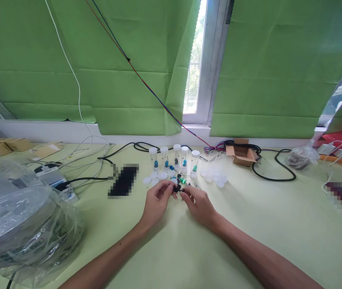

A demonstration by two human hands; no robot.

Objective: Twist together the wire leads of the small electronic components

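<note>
My left hand point(158, 200) pinches a small black part point(177, 188) between thumb and fingertips. From the other side, the closed fingertips of my right hand point(200, 205) meet at the same black part; its exact kind is too small to tell. Just beyond my fingers lie small blue, black and green pieces, among them a green piece point(183, 181). Behind these stand several clear capped tubes point(195, 163) with small coloured pieces on thin stems inside. White round caps point(147, 180) lie left of the pieces, and frosted caps or cups point(220, 183) lie to the right.
A bulky thing under clear plastic wrap point(29, 216) fills the left side. Near it are a power strip point(68, 192) and a blurred-out dark object point(124, 180). An open cardboard box point(241, 154) and a black cable point(275, 179) lie at the back right. Red and blue wires point(158, 99) hang across the window.
</note>
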